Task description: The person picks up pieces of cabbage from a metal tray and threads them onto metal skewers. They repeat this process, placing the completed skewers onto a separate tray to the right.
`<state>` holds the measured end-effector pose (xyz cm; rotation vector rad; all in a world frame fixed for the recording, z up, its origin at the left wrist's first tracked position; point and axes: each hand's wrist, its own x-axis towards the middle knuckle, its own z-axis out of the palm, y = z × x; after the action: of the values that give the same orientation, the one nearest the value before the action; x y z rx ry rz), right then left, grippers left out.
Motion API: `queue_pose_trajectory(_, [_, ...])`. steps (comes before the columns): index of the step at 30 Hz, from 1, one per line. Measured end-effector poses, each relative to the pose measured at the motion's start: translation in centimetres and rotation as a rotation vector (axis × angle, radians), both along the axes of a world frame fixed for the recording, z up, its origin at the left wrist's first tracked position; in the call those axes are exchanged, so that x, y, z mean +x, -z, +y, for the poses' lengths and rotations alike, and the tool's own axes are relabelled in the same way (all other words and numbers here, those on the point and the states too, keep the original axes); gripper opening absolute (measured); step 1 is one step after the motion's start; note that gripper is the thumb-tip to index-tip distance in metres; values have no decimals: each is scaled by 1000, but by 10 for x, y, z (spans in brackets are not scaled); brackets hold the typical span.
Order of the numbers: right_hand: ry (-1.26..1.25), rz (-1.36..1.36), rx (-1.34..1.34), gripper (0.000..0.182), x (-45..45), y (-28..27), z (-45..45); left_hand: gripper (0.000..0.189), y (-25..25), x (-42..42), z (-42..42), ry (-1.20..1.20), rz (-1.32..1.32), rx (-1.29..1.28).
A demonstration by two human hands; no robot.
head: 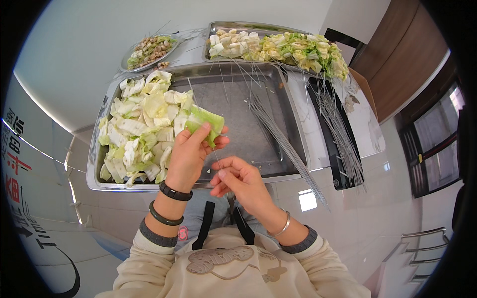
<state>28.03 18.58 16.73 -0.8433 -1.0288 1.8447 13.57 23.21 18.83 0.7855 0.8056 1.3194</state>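
Observation:
My left hand (193, 149) holds a pale green cabbage leaf piece (206, 120) between thumb and fingers, above the near tray. A thin metal skewer (217, 158) runs from below the leaf down to my right hand (238, 178), whose thumb and fingers pinch it. Another stretch of thin metal shows above the leaf, apparently the same skewer. To the left, cut cabbage pieces (145, 123) are heaped in the large metal tray (238, 149). A bundle of metal skewers (285, 145) leans across the tray's right side, its near ends past the rim.
Behind stands a second metal tray (261, 26) with skewered cabbage (294, 48), skewer ends poking toward me. An oval metal plate (149, 67) of mixed skewered food sits back left. More skewers (341, 138) lie on a long black holder (337, 182) at the right of the marble-patterned table (361, 111).

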Motion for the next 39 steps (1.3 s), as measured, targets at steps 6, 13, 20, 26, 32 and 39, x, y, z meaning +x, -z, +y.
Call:
queue_pose_trajectory(6, [-138,-212,78,11,17,12,-13,25,-9,-12,10,-57,-46,2])
queue_pose_trajectory(13, [54,-257,207,8,9,-1,-7,19,-13,8,-4,167,101,-70])
queue_pose_trajectory(20, [549,-1084,1122,21,37,-47,-16,21,-52,-11,7,469,1067,100])
queue_pose_trajectory(26, [513,-1457,1217,32,53,-42,-2,24,-85,1,10,692,1740,587])
queue_pose_trajectory(32, [265,-1216,821,10,47,-24,-18,20,-82,-5,23,702,1732,850])
queue_pose_trajectory(39, [369,-828,569,11,44,-7,-9,33,-51,5,-8,-364,1287,832])
